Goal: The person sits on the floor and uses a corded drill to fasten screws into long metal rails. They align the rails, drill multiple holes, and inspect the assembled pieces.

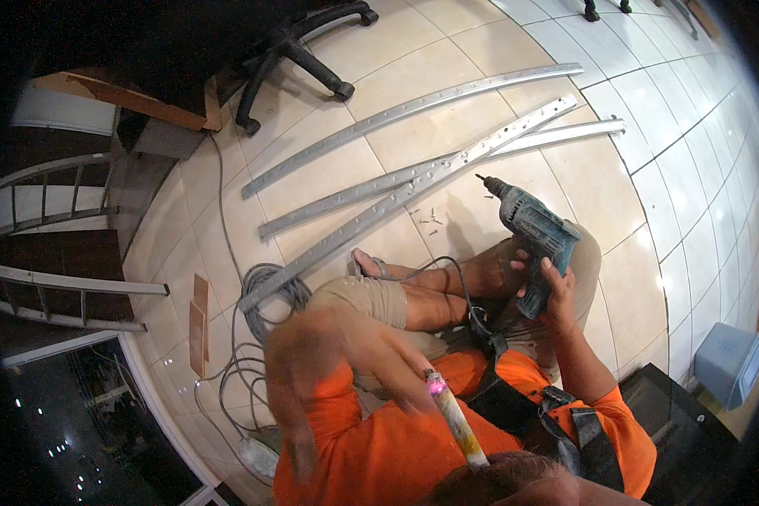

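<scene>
My right hand point(558, 287) is wrapped round the handle of a dark teal power drill point(533, 221), held over my right knee with its bit pointing away to the upper left. My left hand point(390, 358) is raised in front of my orange shirt and smeared by motion. It is nearest to a lit cigarette point(457, 426) with a glowing tip; whether it touches the cigarette is unclear. Beyond my crossed legs lie a far metal strip with holes point(413, 105), a middle strip point(346, 202) and a near strip point(371, 215), which crosses over the middle one.
Small screws point(432, 221) are scattered on the tiles by the strips. Coiled grey cable point(266, 287) and a brown flat piece point(198, 325) lie left. A wheeled chair base point(291, 55) stands at the far left, a ladder point(76, 278) at the left, a light-blue bin point(728, 363) at the right.
</scene>
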Tool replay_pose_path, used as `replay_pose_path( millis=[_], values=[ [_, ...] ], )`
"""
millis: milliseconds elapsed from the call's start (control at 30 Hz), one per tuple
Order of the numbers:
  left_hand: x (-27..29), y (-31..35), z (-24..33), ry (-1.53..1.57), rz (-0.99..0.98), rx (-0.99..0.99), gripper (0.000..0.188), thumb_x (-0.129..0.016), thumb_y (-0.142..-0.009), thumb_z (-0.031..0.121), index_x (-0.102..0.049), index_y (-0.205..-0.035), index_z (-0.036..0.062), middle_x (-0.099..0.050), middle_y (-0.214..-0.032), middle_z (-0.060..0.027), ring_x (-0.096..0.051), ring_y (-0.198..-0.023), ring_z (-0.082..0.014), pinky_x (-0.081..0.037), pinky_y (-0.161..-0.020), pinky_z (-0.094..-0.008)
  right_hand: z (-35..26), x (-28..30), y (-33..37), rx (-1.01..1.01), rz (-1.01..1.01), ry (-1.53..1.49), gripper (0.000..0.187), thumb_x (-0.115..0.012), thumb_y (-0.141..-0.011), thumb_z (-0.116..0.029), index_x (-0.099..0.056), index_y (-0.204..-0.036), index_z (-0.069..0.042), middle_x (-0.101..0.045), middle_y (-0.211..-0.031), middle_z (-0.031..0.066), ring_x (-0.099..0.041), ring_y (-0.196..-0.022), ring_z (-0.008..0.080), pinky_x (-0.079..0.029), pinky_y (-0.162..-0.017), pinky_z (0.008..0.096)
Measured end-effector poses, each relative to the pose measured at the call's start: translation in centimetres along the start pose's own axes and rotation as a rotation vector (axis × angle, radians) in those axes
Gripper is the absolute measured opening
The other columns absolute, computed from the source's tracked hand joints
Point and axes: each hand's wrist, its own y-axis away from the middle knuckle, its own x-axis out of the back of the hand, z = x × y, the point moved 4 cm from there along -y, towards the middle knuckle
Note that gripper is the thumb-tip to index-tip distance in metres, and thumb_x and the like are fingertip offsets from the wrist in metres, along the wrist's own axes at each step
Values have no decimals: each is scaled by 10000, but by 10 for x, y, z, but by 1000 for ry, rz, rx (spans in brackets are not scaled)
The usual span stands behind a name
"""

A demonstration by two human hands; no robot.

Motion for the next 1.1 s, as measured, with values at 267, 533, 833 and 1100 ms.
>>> replay_pose_path(
  millis=[267,533,833,1100],
  values=[
    [142,99,-273,-1011,219,868,831,-852,-796,361,-505,-1461,5,-690,-1127,-188,-684,-1083,-316,-536,-968,-402,4,1,-1,11,17,50,598,-632,-981,-350,-493,-1398,55,-677,-1226,224,-727,-1025,293,-599,-572,320],
    [131,129,-355,-1171,-22,1039,782,-795,-837,372,-480,-1492,83,-585,-1381,-232,-555,-1309,-371,-451,-1112,-456,-1,-10,4,7,-16,118,565,-621,-993,-327,-496,-1390,55,-683,-1209,221,-730,-1003,293,-595,-569,330],
    [124,145,-369,-1224,-125,1009,694,-826,-817,289,-550,-1422,90,-634,-1310,-204,-594,-1242,-388,-472,-1079,-479,30,-41,-2,-98,-97,185,434,-646,-986,-247,-557,-1298,41,-726,-1061,189,-730,-752,240,-585,-550,336],
    [121,132,-356,-1247,-207,1064,705,-879,-749,359,-603,-1337,86,-665,-1272,-213,-620,-1223,-386,-504,-1027,-490,47,-60,-12,-127,-149,217,394,-735,-949,-237,-606,-1222,15,-732,-1035,127,-708,-755,202,-581,-582,327]
  ],
)
